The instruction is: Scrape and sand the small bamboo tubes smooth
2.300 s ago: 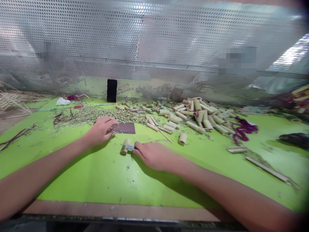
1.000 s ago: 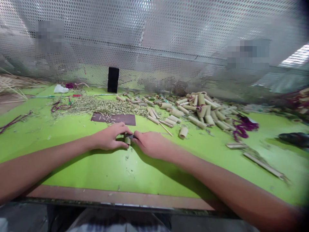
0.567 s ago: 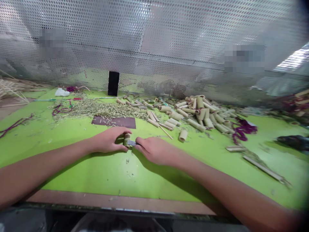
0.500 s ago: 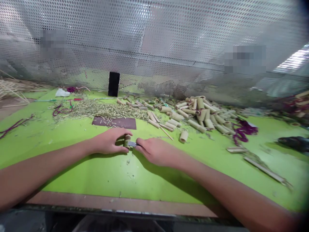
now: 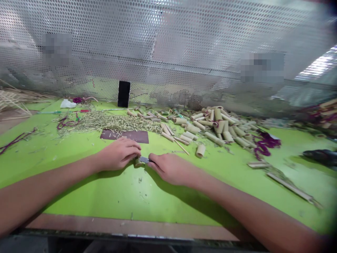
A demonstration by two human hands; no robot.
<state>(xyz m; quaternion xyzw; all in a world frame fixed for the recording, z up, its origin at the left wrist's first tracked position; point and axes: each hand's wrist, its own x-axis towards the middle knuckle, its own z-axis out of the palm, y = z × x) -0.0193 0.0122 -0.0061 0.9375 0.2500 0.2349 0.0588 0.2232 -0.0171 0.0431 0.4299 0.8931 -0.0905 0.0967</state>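
Your left hand (image 5: 119, 154) is closed over a short bamboo piece (image 5: 137, 162) and holds it down on the green worktop (image 5: 105, 189). Your right hand (image 5: 168, 168) is clamped on a small blade (image 5: 144, 160), which touches the piece between your hands. A dark brown sheet (image 5: 133, 136) lies just beyond your left hand. A pile of bamboo tubes (image 5: 218, 124) lies beyond your right hand.

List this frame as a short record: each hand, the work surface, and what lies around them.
left hand: curled over a short bamboo piece, holding it on the table
right hand: pinches a small blade, tip at that piece
surface: green table
behind hands: brown sheet, shavings
right side: pile of bamboo tubes, purple cord
back: perforated metal screen, black upright slab
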